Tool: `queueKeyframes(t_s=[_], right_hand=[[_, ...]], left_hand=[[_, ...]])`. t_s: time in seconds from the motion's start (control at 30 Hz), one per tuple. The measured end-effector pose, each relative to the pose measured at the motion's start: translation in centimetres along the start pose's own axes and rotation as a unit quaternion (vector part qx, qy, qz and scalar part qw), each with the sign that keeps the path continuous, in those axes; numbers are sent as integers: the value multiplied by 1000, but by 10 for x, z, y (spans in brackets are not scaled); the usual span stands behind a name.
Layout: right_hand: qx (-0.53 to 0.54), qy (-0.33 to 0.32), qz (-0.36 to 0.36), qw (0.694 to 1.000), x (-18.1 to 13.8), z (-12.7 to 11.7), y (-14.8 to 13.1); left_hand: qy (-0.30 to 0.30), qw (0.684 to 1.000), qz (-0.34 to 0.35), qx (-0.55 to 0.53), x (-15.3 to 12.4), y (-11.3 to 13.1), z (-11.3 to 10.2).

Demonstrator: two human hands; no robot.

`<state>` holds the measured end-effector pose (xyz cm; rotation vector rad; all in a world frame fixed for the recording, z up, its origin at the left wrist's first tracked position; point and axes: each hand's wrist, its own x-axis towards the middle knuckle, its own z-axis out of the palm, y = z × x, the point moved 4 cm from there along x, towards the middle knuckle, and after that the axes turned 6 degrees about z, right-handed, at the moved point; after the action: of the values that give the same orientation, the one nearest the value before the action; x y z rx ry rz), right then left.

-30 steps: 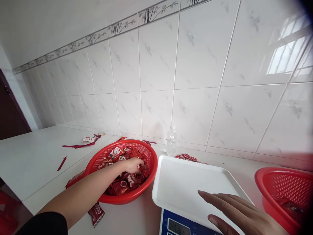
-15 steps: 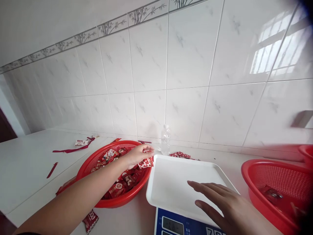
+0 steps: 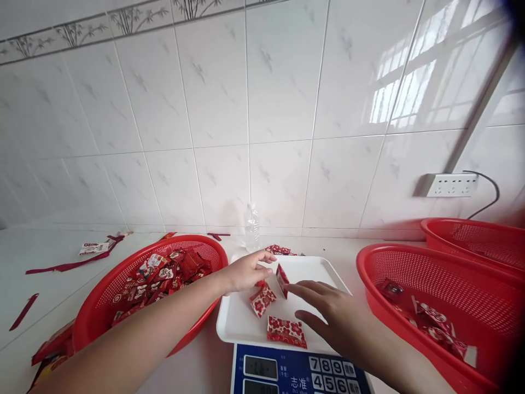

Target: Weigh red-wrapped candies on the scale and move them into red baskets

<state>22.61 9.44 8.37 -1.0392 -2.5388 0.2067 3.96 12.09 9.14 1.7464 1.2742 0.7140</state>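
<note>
My left hand (image 3: 248, 272) hovers over the white tray (image 3: 229, 323) of a digital scale (image 3: 283, 366), fingers apart and holding nothing that shows. Just below it lies a red-and-white flowered packet (image 3: 262, 300), with a bit of red beside it partly hidden by the hand. A second flowered packet (image 3: 286, 331) rests flat near the tray's front edge. Between my hands a red packet (image 3: 283, 280) stands on its edge. My right hand (image 3: 332, 309) is open above the tray's right side, its index fingertip at that standing packet; I cannot tell whether they touch.
To the left stands a red basket (image 3: 88, 306) full of red wrapped packets. Another red basket (image 3: 365, 262) on the right holds several packets, with a further basket (image 3: 435, 224) behind. A clear bottle (image 3: 252, 227) stands by the wall. A power strip (image 3: 451, 185) is wall-mounted.
My left hand has moved right from the basket to the tray, and its flowered packet is released. Several packets now sit on the formerly bare tray. The view has turned right.
</note>
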Motion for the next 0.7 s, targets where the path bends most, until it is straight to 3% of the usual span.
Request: queueKeyframes(t_s=[0.17, 0.27, 0.47, 0.7], right_hand=[[50, -111, -23, 992, 2, 5, -18], [65, -133, -28, 989, 3, 7, -22], [22, -102, 15, 994, 7, 10, -4], [-3, -44, 63, 997, 12, 13, 20]], left_hand=[[-14, 988, 27, 149, -1, -17, -4], [-62, 970, 43, 231, -5, -23, 1], [-108, 963, 76, 237, -14, -16, 12], [-93, 971, 77, 206, -9, -20, 25]])
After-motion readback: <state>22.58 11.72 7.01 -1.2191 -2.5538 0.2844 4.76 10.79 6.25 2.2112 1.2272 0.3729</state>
